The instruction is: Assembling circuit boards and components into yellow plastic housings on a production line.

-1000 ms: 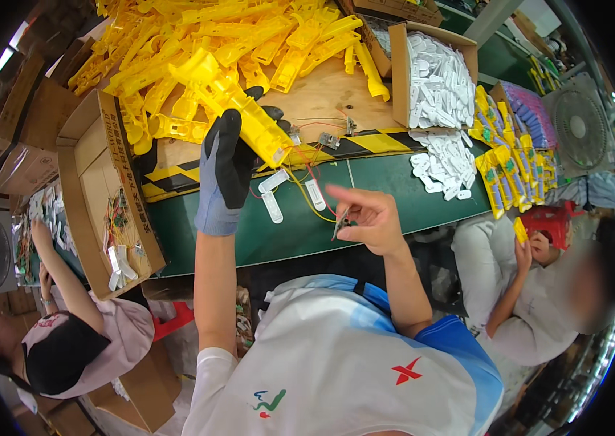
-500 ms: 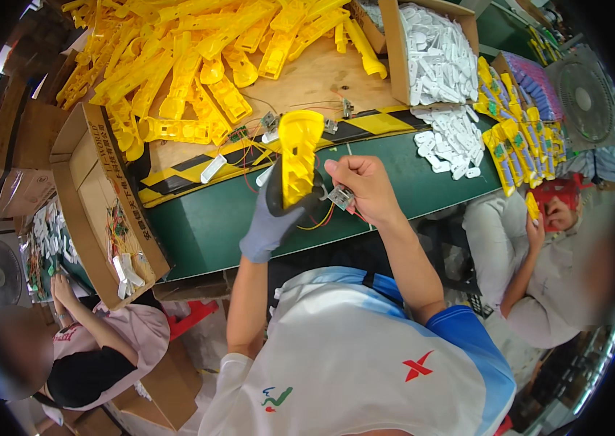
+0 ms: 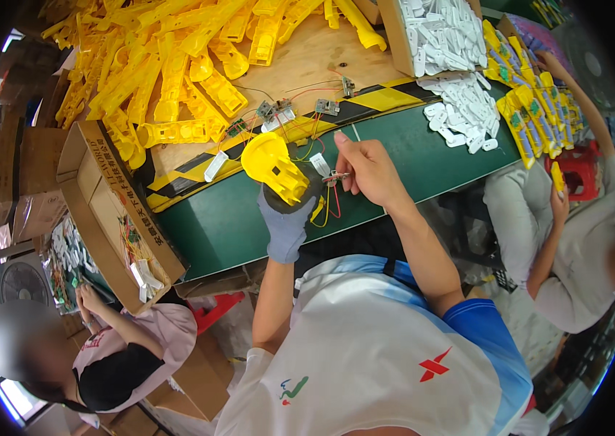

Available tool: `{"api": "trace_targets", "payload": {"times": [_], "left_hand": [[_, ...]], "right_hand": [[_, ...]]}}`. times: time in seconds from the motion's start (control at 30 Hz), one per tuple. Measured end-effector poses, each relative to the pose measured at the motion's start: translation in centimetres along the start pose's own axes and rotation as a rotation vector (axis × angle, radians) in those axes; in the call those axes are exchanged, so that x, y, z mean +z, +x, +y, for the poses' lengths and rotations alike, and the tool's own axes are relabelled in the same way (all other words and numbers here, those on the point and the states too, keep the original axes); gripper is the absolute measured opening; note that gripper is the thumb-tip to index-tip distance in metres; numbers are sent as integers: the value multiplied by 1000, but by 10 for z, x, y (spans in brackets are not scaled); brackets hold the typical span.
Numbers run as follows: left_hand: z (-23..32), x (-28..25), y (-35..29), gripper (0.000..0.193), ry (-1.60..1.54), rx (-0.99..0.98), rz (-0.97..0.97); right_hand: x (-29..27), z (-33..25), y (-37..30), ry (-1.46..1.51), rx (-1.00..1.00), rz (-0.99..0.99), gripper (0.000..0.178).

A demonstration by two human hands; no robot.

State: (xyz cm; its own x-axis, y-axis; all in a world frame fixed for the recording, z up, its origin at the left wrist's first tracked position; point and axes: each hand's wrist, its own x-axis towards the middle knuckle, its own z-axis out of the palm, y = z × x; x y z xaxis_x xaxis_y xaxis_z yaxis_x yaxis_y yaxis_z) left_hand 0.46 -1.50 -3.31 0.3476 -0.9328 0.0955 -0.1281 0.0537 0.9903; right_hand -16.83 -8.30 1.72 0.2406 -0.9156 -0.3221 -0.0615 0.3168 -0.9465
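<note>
My left hand point(image 3: 283, 224), in a grey glove with dark fingers, grips a yellow plastic housing point(image 3: 273, 163) with a rounded end and ribs inside. Just right of it, my bare right hand point(image 3: 376, 174) pinches a small circuit board point(image 3: 336, 177) between thumb and fingers. Red and yellow wires loop down from the board. A white plastic piece point(image 3: 319, 164) lies close beside the board; whether it is joined to it I cannot tell. Beyond my hands, more circuit boards point(image 3: 327, 107) with thin wires rest along the black-and-yellow striped edge point(image 3: 387, 100).
Yellow housings point(image 3: 169, 73) are heaped on the wooden board. A cardboard tray point(image 3: 115, 218) of wired parts stands left. White pieces point(image 3: 460, 112) lie loose below a full carton point(image 3: 402, 36) at right. Assembled yellow units point(image 3: 532, 116) lie farther right. Co-workers sit on both sides.
The yellow housing has tipped from nearly upright, its rounded end now to the left. My right hand with the circuit board is a little lower in its grip. The right co-worker now reaches to the assembled units.
</note>
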Motion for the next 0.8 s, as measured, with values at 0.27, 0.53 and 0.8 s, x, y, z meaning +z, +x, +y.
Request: {"api": "trace_targets", "payload": {"times": [0.27,0.53,0.8], "left_hand": [[-3,9,9,52,-241,-159,62],[0,10,6,49,-305,-173,7],[18,7,6,46,-171,-131,-122]], "right_hand": [[-8,22,-9,180,-136,-200,26],[-14,17,-12,193,-134,-143,15],[-9,15,-11,155,-168,-51,14]]}}
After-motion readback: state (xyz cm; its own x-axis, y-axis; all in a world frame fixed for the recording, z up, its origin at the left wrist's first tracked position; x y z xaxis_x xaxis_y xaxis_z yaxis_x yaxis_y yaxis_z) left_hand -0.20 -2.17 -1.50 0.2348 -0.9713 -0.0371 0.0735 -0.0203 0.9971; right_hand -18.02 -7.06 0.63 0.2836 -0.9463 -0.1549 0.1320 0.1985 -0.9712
